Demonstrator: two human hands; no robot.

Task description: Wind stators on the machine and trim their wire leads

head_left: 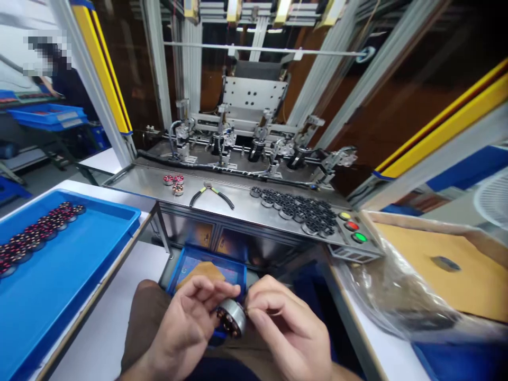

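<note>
Over my lap, my left hand [186, 320] is curled around a round motor part [232, 317], a silvery metal ring with copper windings inside. The ring is tilted, its wound side facing down and to the left. My right hand [286, 323] is closed in a pinch at the ring's right edge. Whatever lies between those fingertips is too small to make out. Beyond the hands, on the metal bench, lie pliers [212, 194] with dark handles. Left of them sit small red and copper wound cores [173, 180]. A cluster of black rings [297, 209] lies to the right.
A blue tray [107, 217] at left holds rows of wound cores [39, 230]. Machine fixtures [254, 145] line the bench's back. Coloured buttons [352, 226] are at its right end, beside a plastic-lined carton [456, 264]. A blue bin [180, 264] stands below; another person [65, 74] is far left.
</note>
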